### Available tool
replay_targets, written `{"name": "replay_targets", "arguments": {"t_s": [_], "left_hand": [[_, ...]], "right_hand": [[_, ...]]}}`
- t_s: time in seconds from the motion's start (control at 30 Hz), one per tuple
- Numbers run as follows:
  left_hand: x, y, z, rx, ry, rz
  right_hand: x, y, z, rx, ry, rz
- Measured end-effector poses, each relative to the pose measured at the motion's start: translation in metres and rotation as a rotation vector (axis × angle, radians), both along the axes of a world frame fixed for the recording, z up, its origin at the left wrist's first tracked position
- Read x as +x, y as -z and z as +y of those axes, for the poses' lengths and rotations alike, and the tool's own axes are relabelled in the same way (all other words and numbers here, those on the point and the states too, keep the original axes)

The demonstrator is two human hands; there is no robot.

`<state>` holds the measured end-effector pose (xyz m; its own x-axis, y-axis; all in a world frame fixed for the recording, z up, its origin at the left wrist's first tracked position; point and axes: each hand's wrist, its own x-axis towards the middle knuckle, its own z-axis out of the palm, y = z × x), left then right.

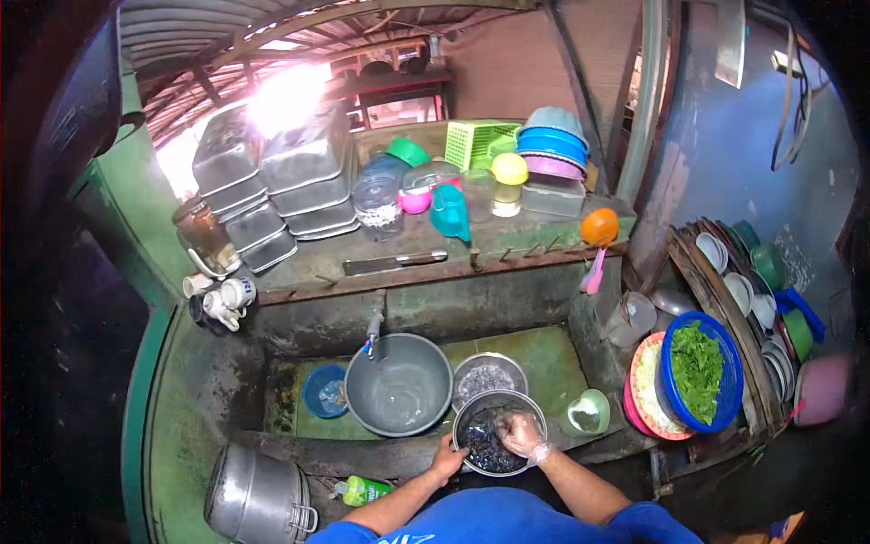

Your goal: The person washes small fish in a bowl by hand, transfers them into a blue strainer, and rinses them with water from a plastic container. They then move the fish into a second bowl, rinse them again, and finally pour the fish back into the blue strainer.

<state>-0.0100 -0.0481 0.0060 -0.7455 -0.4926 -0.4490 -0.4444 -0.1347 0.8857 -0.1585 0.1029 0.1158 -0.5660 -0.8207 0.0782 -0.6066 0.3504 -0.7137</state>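
My left hand (449,461) grips the near left rim of a metal bowl (536,408), its thumb over the edge. Dark, wet-looking pieces (488,446) lie in that bowl; what they are I cannot make out. My right hand (519,436), in a clear plastic glove, is inside the bowl with its fingers curled down at the dark pieces, and its fingertips are partly hidden. Just behind stands a second metal bowl (485,374) with clear liquid or pale contents. To its left, a large grey basin (399,385) holds some water under a tap (373,334).
A small blue bowl (323,391) sits left in the sink; a pale green cup (587,412) is on the right. Chopped greens fill a blue basket (731,390) at right. A knife (395,261) lies on the ledge. A large pot (254,494) stands at lower left.
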Motion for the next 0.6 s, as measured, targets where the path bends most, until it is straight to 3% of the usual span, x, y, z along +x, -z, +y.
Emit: {"name": "replay_targets", "arguments": {"t_s": [0.07,0.13,0.2,0.3,0.33,0.37,0.4,0.47,0.53,0.6], "left_hand": [[0.004,-0.029,0.000,0.211,0.090,-0.221],[0.006,-0.034,-0.002,0.388,0.086,-0.239],[0.003,-0.027,-0.008,0.419,0.118,-0.244],[0.004,-0.026,-0.005,0.537,0.069,-0.192],[0.004,0.001,-0.008,0.576,0.094,-0.066],[0.004,-0.005,-0.004,0.519,0.031,-0.091],[-0.002,-0.016,0.000,0.466,-0.032,-0.116],[-0.001,0.000,-0.009,0.362,0.001,-0.034],[-0.008,-0.051,-0.010,0.403,-0.045,-0.134],[-0.020,-0.066,-0.014,0.470,-0.133,-0.075]], "right_hand": [[0.006,0.027,-0.005,0.132,0.150,0.001],[0.008,0.040,0.005,0.711,-0.245,0.130],[0.013,0.033,0.001,0.591,-0.073,0.071],[0.011,0.013,0.004,0.661,-0.137,0.055],[0.008,-0.009,0.005,0.707,-0.203,-0.024],[0.001,0.022,0.007,0.589,-0.104,0.101],[-0.004,0.014,0.006,0.440,0.057,0.129],[-0.021,-0.015,0.006,0.378,0.303,0.159],[-0.048,-0.032,0.009,0.318,0.415,0.141],[-0.081,-0.026,0.009,0.414,0.403,0.094]]}}
